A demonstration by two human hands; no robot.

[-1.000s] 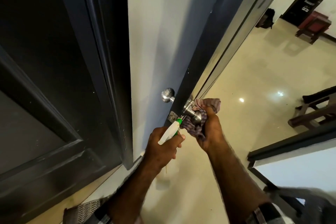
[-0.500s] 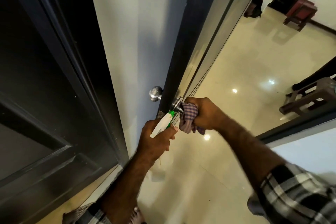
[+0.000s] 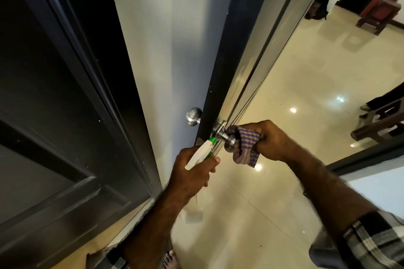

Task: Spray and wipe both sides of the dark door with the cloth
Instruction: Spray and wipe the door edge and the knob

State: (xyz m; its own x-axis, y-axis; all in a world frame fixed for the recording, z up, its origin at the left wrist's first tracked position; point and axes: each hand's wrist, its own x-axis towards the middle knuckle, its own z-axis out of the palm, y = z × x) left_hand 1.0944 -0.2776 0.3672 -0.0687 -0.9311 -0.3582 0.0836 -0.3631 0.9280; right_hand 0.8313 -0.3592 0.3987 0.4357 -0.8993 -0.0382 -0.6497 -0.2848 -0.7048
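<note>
Grip, right hand [image 3: 270, 141]: fingers curled round the checked cloth [image 3: 246, 145], bunched, its loose end hanging below the fist.
Grip, left hand [image 3: 192, 169]: wrapped round the spray bottle [image 3: 200, 152]; white head and green nozzle show above the knuckles, aimed toward the door edge.
Contact: cloth pressed against the near steel knob [image 3: 228, 141], on the side facing the hall.
Landmark: dark door [image 3: 215, 76], seen edge-on, open. Far knob [image 3: 193, 116] sticks out of its other face; bottle nozzle sits just below the latch edge.
Step in hand (judged): rubbing the knob and its round plate.
How to do it well: turn the cloth round the whole knob, then work into the plate's rim; brace so the door does not swing; keep the nozzle off until the cloth moves clear.
Surroundings: glossy tile floor [image 3: 295, 98] beyond the door; wooden bench [image 3: 380, 123] well apart on the hall side.
</note>
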